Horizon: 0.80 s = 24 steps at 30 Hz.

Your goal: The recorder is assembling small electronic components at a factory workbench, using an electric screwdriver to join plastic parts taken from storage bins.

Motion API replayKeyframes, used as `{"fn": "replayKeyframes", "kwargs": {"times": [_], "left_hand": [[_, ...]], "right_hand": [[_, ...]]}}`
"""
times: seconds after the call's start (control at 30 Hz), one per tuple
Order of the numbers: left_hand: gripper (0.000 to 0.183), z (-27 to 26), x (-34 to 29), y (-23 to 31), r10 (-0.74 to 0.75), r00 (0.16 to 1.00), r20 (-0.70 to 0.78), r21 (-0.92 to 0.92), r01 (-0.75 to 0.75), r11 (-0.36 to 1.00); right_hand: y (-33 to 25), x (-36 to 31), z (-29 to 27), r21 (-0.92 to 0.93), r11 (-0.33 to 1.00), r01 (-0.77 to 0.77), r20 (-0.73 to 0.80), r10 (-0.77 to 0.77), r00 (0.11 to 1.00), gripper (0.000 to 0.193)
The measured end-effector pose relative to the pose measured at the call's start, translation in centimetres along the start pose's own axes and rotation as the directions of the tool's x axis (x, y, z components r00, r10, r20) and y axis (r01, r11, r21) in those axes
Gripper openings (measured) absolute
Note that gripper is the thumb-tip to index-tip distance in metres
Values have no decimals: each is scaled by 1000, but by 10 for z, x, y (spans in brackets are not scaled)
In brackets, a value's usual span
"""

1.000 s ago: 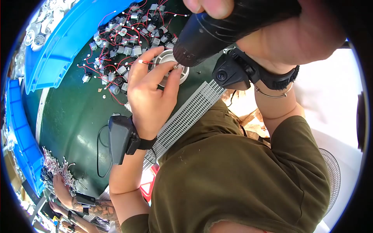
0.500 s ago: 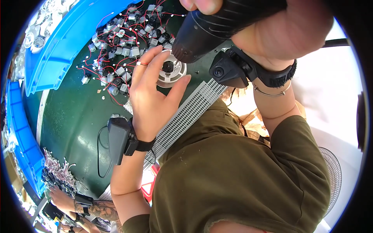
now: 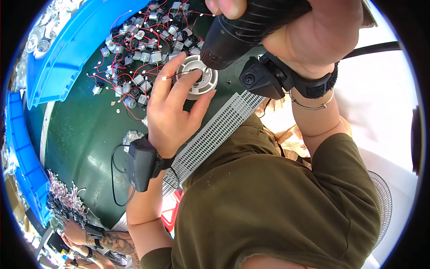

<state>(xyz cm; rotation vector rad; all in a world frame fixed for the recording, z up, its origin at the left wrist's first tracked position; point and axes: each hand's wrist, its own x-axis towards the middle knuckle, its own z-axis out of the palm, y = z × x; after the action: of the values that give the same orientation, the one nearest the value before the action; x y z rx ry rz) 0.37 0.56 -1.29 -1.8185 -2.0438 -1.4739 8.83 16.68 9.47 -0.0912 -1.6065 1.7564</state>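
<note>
A round white plastic housing [image 3: 209, 83] with open slots stands on the green table [image 3: 85, 134]. My left hand [image 3: 170, 114] grips it by the rim, thumb on the near side and a finger on the far side. Another finger of that hand presses down on its middle, covering most of the dark centre. Above the housing, my right hand [image 3: 320, 38] is closed round a black electric screwdriver [image 3: 239, 33]. The screwdriver's nose slants down to the housing's right part, where a thin bit shows. A small screw [image 3: 229, 82] lies on the table beside the housing.
Several small motors [image 3: 143, 56] with red wires are heaped beyond my left hand. Blue bins [image 3: 67, 56] line the left side. A grey perforated strip [image 3: 215, 130] runs along the table edge before me. At lower left, another person's hand [image 3: 74, 233] is near bundled wires [image 3: 67, 199].
A finger of my left hand has come down onto the housing's middle. The screwdriver and my right hand have shifted slightly left. The other person's hand has moved a little.
</note>
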Motion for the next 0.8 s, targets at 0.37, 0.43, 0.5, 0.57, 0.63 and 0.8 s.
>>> {"fn": "replayKeyframes", "kwargs": {"times": [0.37, 0.43, 0.5, 0.57, 0.63, 0.8], "left_hand": [[37, 5, -4, -8, 106, 992, -74, 129, -96, 987], [38, 4, -4, -9, 114, 992, -61, 156, -103, 982], [39, 2, -4, -8, 124, 991, -49, 191, -113, 975], [39, 2, -3, -4, 127, 991, -35, 223, -116, 968], [36, 7, 0, -3, 130, 989, -70, 206, -113, 972], [31, -17, -15, -1, 47, 984, -171, 221, -8, 975]], "right_hand": [[-1, -1, 6, -136, 990, 25, -37, -31, 999, 32], [0, -1, 9, -155, 987, 32, -42, -39, 998, 32], [-1, 0, 13, -167, 985, 44, -42, -52, 998, 33], [-5, 0, 22, -150, 986, 77, -31, -83, 996, 33], [15, 9, 19, 446, 838, 315, 180, -428, 886, 35], [-18, 1, 41, 49, 964, 260, -87, -255, 963, 37]]}}
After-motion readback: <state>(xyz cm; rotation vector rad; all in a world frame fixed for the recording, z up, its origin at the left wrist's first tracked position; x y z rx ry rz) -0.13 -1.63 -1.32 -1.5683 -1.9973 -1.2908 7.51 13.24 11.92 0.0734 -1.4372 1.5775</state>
